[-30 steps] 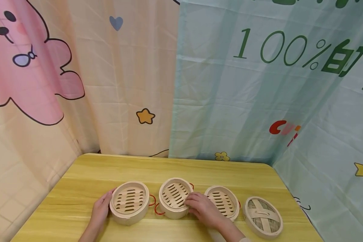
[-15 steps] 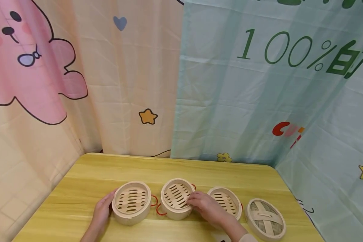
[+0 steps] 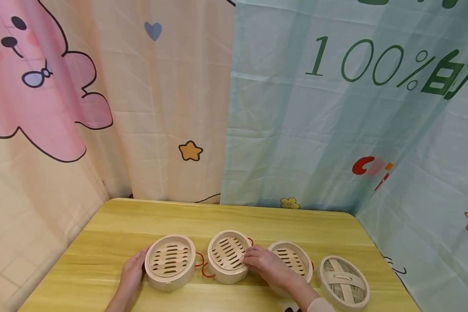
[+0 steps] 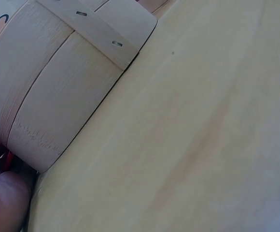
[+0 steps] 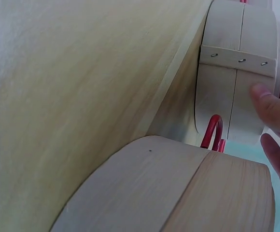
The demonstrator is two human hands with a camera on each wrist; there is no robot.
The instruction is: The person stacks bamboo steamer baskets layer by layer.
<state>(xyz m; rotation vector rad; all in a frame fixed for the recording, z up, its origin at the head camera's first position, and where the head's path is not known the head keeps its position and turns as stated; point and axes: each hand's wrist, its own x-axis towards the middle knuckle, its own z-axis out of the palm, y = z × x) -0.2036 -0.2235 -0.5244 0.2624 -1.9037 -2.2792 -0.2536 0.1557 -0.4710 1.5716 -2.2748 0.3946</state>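
Two round bamboo steamer baskets with slatted bases stand side by side on the wooden table. My left hand (image 3: pixel 131 274) rests along the left wall of the left steamer basket (image 3: pixel 170 277); its fingers are partly hidden by the wall. In the left wrist view only a bit of that hand (image 4: pixel 7 200) shows beside the basket wall (image 4: pixel 53 96) and a red handle. My right hand (image 3: pixel 269 266) pinches the right rim of the middle steamer basket (image 3: pixel 227 276). The right wrist view shows its thumb (image 5: pixel 270 108) against the outer wall of that basket (image 5: pixel 219 96).
Partly behind my right forearm is a third steamer basket (image 3: pixel 290 260). A woven steamer lid (image 3: pixel 343 281) with a cross band lies at the far right. Red handles (image 3: pixel 207 271) stick out between the left and middle baskets. Printed curtains (image 3: pixel 171 108) hang behind the table (image 3: pixel 203 216).
The view has shifted slightly, so everything sits a little further right than a second ago. Both hands keep their places at the same baskets, and the baskets have not visibly moved.
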